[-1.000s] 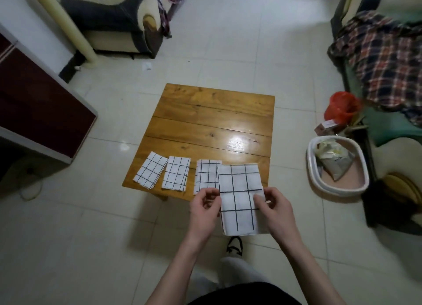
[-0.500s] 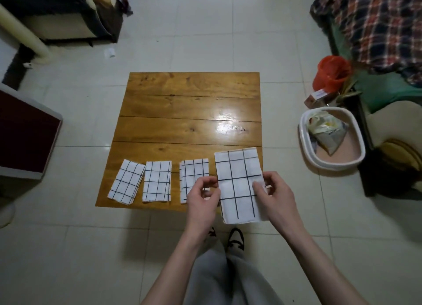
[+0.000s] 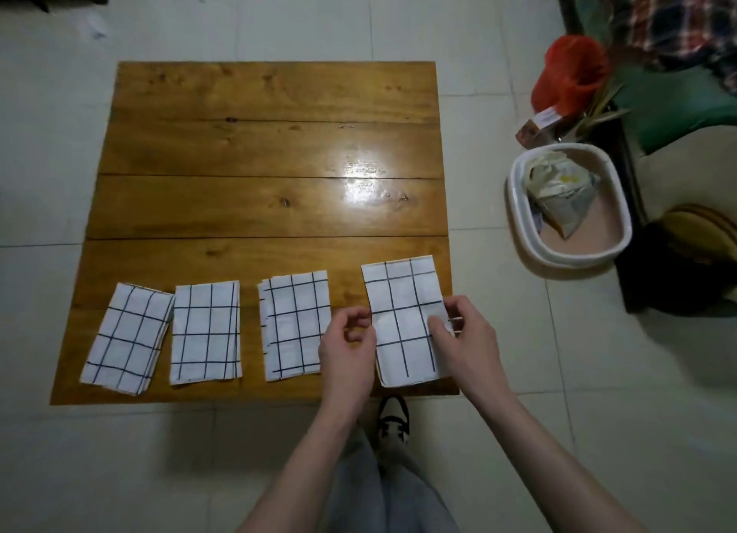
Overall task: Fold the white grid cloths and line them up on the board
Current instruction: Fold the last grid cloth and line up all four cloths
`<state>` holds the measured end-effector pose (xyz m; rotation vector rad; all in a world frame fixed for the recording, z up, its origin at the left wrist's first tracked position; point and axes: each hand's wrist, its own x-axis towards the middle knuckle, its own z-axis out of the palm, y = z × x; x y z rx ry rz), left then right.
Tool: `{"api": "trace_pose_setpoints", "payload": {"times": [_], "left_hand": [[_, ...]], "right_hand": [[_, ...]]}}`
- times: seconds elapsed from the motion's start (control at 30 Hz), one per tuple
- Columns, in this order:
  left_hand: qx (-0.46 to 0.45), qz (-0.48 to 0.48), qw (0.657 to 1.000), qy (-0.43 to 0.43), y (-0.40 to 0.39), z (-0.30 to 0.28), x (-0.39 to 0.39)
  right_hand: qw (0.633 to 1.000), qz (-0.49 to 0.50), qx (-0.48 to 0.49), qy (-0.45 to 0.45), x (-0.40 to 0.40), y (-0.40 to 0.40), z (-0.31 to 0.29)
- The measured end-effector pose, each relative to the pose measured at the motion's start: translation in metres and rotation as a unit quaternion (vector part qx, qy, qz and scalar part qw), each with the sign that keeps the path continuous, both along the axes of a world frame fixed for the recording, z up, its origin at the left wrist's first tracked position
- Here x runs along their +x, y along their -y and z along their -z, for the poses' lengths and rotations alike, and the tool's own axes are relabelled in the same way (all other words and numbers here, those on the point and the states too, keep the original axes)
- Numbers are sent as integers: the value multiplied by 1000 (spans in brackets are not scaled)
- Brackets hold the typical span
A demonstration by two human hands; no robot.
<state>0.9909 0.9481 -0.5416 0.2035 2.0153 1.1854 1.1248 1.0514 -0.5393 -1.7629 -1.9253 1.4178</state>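
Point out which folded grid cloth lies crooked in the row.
The leftmost folded white grid cloth, at the wooden board's left end; it leans rightward, while the other three lie nearly straight.

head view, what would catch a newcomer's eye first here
Four folded cloths in a row along the near edge of the board; the left one is tilted. Both hands sit at the rightmost cloth: the right hand pinches its right edge, the left hand is curled at its left edge. To the right on the floor, a white tub holds a crumpled bag, with an orange bag beyond.
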Motion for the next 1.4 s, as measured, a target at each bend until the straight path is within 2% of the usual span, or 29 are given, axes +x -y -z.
{"api": "trace_pose_setpoints", "payload": {"times": [0.23, 0.47, 0.63, 0.83, 0.97, 1.07, 1.2, 1.4], "left_hand": [[-63, -22, 998, -11, -11, 55, 4], [-146, 44, 988, 9, -27, 79, 0], [-163, 90, 983, 10, -26, 68, -4], [-136, 126, 981, -60, -8, 0, -15], [-57, 119, 987, -96, 16, -65, -9], [-7, 106, 987, -122, 38, -115, -2], [24, 105, 966, -234, 74, -170, -2], [-10, 78, 922, -379, 141, -229, -32]], "right_hand": [[999, 9, -24, 22, 4, -3, 50], [998, 8, -57, 34, 12, -5, 68], [998, -2, -55, 39, 18, -7, 62], [999, -11, -15, 26, 21, 7, 7], [992, -97, 76, 13, 16, 30, -57], [967, -176, 182, 7, 12, 50, -108], [928, -220, 300, -4, 1, 71, -166], [891, -264, 370, 7, -19, 102, -231]]}}
